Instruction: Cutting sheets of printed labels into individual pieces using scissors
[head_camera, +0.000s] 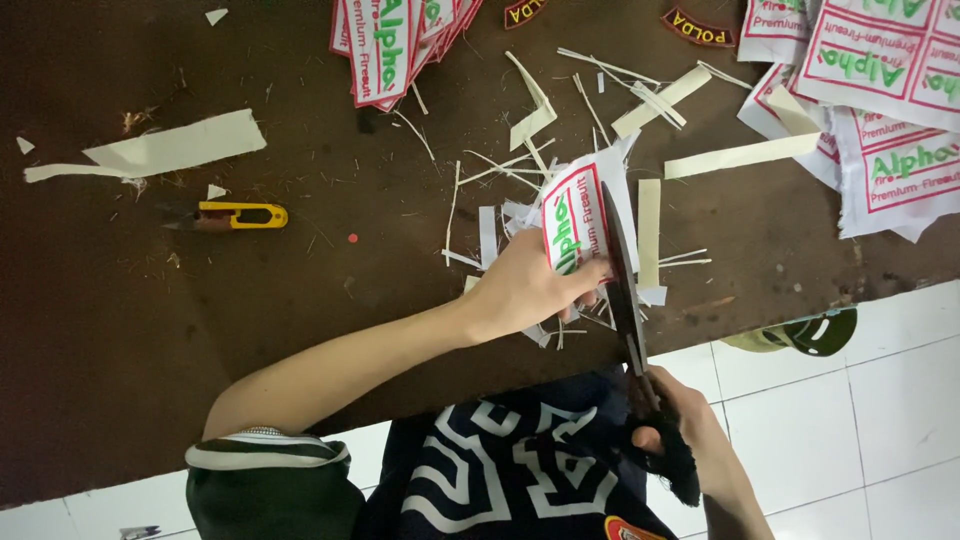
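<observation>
The left hand (525, 290) lies near the front edge of the dark brown worktop (150, 330), its fingers closed on the lower end of a white patch (578, 222) with a red border and green lettering, pinning it flat. The right hand (690, 430) sits just off that front edge, over the white tiled floor (850, 420), wrapped around the black handles of a pair of scissors (622, 280) — the long dark blades run up along the patch's right side, touching its edge.

Around the patch lies a litter of thin white and cream paper strips (650, 232), thickest between the patch and the far edge. A stack of like patches (385, 45) rests at the far edge, left of the middle, and a larger spread of uncut patch sheets (880, 110) fills the far right corner. Toward the left side sits a small yellow-handled thread snipper (235, 215), well apart from both hands, with a long cream offcut (175, 147) beyond it. A green cap (805, 335) peeks out just past the front edge on the right.
</observation>
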